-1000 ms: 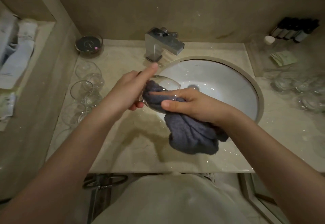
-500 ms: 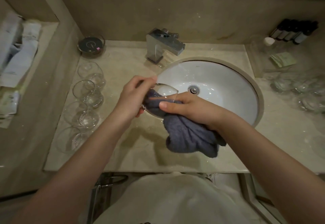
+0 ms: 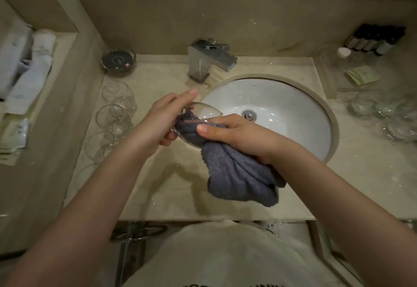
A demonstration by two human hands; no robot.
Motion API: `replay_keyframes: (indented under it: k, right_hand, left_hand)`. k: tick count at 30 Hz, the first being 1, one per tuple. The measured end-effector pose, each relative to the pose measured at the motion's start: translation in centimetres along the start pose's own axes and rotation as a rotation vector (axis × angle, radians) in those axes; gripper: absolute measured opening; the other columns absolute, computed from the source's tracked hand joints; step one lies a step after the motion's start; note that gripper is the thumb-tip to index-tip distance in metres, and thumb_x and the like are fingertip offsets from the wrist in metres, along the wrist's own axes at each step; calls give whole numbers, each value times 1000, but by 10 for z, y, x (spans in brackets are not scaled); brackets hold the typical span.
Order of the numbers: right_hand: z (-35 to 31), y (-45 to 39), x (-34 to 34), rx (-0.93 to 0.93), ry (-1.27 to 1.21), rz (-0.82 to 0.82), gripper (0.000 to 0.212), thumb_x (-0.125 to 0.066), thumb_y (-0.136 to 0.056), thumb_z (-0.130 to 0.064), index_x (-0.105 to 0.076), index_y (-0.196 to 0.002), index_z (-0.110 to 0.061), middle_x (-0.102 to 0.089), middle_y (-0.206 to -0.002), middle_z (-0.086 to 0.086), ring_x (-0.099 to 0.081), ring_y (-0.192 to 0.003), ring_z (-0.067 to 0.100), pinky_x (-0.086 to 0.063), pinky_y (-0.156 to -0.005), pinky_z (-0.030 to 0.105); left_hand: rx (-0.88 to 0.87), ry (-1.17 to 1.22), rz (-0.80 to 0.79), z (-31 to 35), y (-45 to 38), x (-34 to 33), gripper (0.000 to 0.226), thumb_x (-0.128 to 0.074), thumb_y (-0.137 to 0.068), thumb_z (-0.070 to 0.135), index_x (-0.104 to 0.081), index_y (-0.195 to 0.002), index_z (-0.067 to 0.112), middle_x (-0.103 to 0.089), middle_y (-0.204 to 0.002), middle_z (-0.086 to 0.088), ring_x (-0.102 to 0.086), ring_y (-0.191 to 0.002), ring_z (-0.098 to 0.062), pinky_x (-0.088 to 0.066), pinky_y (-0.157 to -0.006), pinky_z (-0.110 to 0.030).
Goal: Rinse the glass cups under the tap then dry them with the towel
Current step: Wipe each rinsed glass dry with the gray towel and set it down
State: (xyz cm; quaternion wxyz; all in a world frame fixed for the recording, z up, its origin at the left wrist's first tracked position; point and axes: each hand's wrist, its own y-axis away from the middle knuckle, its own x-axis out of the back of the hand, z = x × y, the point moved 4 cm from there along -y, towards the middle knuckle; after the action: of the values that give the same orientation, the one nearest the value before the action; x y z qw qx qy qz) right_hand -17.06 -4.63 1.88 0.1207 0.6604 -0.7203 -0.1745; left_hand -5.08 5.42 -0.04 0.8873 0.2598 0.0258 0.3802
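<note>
Clear glass cup (image 3: 198,117) is held tilted on its side above the front left edge of the white oval sink (image 3: 311,115), over the beige marble desk (image 3: 171,187). It is gripped by the left hand (image 3: 158,122), fingers curled round its base with the forefinger stretched along its wall. A grey-blue terry towel (image 3: 239,174) is pinched by the right hand (image 3: 237,135) and pushed into the cup's mouth; the rest of the cloth hangs below the wrist.

A slip is judged possible: the glass looks wet and is turned against the cloth, so a loosened grip could drop it onto the stone or into the basin.

Four clear glass cups (image 3: 110,117) can be counted in a row at the left of the desk, the nearest only faintly seen. More glassware (image 3: 381,115) is clustered at the right, too blurred to count. One square chrome tap (image 3: 209,61) is seen, not running.
</note>
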Motion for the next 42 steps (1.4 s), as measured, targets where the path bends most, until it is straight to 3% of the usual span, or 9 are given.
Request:
replay_keyframes:
  k: [7,13,17,21,23,27,30,35,42]
  right_hand:
    - [2,5,-3,-242,-372,-254,46,-63,-76,-48,-74,-96,-8,-62,-99,18,-57,-86,29,-54,-73,31]
    - [-1,2,3,-73,-32,-84,26,-57,-94,-27,-69,-107,-8,-71,-88,-2,-66,-79,6,-51,-72,18]
    - [3,2,-6,-138,-205,-127,42,-56,-86,-40,-70,-106,-6,-69,-96,9,-65,-86,17,-54,-74,25]
    - [5,9,-17,-184,-384,-219,45,-50,-77,-47,-80,-86,-13,-64,-102,21,-58,-95,32,-50,-81,33]
    - [6,7,-19,-131,-364,-183,46,-52,-80,-43,-72,-100,-6,-60,-107,25,-56,-97,34,-50,-83,35]
    - [3,3,-18,27,-97,-61,25,-53,-96,-23,-66,-116,-14,-72,-86,-12,-65,-83,0,-48,-75,13]
    - [3,3,-20,62,-103,-107,21,-49,-98,-22,-67,-108,-18,-72,-79,-17,-65,-78,-6,-48,-73,9]
    - [15,7,-14,20,-291,-198,40,-56,-81,-46,-75,-98,-16,-69,-102,14,-62,-97,29,-55,-85,31]
    - [22,4,-2,122,121,-4,37,-53,-98,-23,-59,-133,-11,-65,-128,0,-59,-121,12,-42,-107,26]
  left_hand:
    - [-912,46,289,-3,31,5,8,-56,-87,32,-57,-94,31,-63,-90,22,-66,-84,-6,-52,-75,-28]
    - [16,166,-12,-4,19,5,38,-53,-85,63,-60,-82,26,-55,-62,4,-34,-34,-8,-20,-38,-12]
    - [-327,45,277,-3,22,6,17,-66,-88,37,-62,-78,25,-62,-69,10,-54,-50,-4,-36,-43,-16]
    - [-888,82,225,-1,38,11,8,-57,-86,33,-60,-88,26,-61,-85,5,-68,-78,-15,-53,-70,-24]
    - [-800,18,210,2,37,13,9,-57,-87,36,-60,-87,28,-63,-82,9,-67,-72,-12,-53,-69,-26]
    - [24,161,85,-8,20,16,50,-49,-72,71,-58,-71,22,-51,-55,4,-35,-40,-11,-23,-37,-13]
    - [-88,184,216,-10,20,16,36,-58,-72,58,-58,-68,22,-57,-63,3,-46,-46,-12,-30,-44,-19]
    - [-709,276,130,1,34,10,35,-52,-80,46,-61,-84,13,-68,-69,9,-70,-66,-12,-53,-60,-24]
    - [-125,-344,125,10,25,10,56,-44,-82,79,-66,-84,28,-61,-67,11,-45,-45,-13,-32,-49,-26]
